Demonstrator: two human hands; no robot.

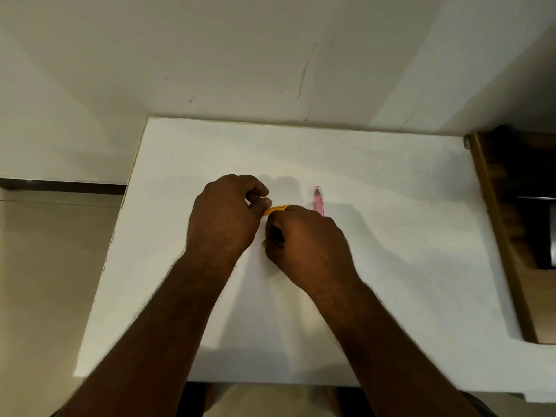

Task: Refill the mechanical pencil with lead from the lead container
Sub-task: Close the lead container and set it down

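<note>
A small yellow lead container [275,210] is pinched between both hands above the middle of the white table [391,236]. My left hand [224,218] grips its left end with thumb and fingers. My right hand [307,245] closes over its right end, hiding most of it. A pink mechanical pencil [318,201] lies on the table just beyond my right hand, pointing away from me; its near end is hidden behind the knuckles.
The white table meets a pale wall at the back. A brown wooden unit [511,236] stands along the table's right edge. Tiled floor [54,266] lies off the left edge.
</note>
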